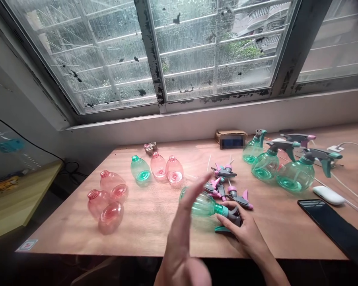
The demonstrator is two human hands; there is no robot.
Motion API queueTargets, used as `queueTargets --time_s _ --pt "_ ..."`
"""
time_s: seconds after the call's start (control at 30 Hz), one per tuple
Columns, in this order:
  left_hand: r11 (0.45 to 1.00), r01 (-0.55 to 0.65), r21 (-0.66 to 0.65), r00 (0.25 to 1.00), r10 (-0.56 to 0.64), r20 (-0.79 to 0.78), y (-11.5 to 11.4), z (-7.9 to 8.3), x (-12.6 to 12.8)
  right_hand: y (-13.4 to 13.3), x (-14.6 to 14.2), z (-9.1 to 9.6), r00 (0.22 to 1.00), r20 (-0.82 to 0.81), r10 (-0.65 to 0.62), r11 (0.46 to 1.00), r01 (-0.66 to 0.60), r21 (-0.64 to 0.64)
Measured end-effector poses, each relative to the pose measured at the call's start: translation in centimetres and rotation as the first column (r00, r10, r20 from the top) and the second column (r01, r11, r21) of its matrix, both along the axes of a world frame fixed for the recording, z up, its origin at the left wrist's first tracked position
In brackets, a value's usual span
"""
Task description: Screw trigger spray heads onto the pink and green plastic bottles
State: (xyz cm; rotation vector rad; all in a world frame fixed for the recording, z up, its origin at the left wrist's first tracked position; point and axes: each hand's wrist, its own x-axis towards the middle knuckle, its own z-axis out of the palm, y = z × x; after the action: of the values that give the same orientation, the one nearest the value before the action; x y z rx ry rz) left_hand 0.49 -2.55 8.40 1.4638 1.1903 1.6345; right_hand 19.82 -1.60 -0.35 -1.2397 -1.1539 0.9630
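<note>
A wooden worktop (146, 234): the left hand (180, 238) is raised nearest, fingers extended, apart from the thumb. The right hand (247, 232) has fingers clamped on the trigger head (233, 216) of a green spray bottle (205, 205), sideways at near center. Beyond lie loose pink-and-grey sprayer tops (238, 200); a grimy window (197, 51) backs the scene.

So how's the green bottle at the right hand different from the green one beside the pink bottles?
The green bottle at the right hand is tipped sideways; the other green one stands upright. The tipped bottle has a spray head at its neck; the standing bottle's neck is bare. Both are see-through green.
</note>
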Motion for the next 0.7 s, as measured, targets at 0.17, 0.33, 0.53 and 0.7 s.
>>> queueTargets --time_s 0.17,0.33,0.53,0.7 --pt "0.984 -0.101 -0.149 0.994 0.104 0.017 1.1 -3.2 -1.0 0.1 0.3 -0.2 0.982 -0.16 0.1 0.995 -0.103 -0.01" --pt "0.955 0.05 -0.293 0.996 -0.027 0.081 2.7 -7.2 -1.7 0.2 0.1 0.3 0.961 -0.239 0.138 0.989 -0.144 -0.01" --pt "0.947 0.094 -0.307 0.996 -0.086 0.038 2.7 -7.6 -1.9 -0.2 0.2 0.6 0.944 -0.297 0.145 0.986 -0.161 -0.031" --pt "0.954 0.048 -0.296 0.998 -0.055 -0.018 3.1 -8.2 -1.7 -0.4 -0.1 0.4 0.94 -0.318 0.121 0.989 -0.141 -0.041"
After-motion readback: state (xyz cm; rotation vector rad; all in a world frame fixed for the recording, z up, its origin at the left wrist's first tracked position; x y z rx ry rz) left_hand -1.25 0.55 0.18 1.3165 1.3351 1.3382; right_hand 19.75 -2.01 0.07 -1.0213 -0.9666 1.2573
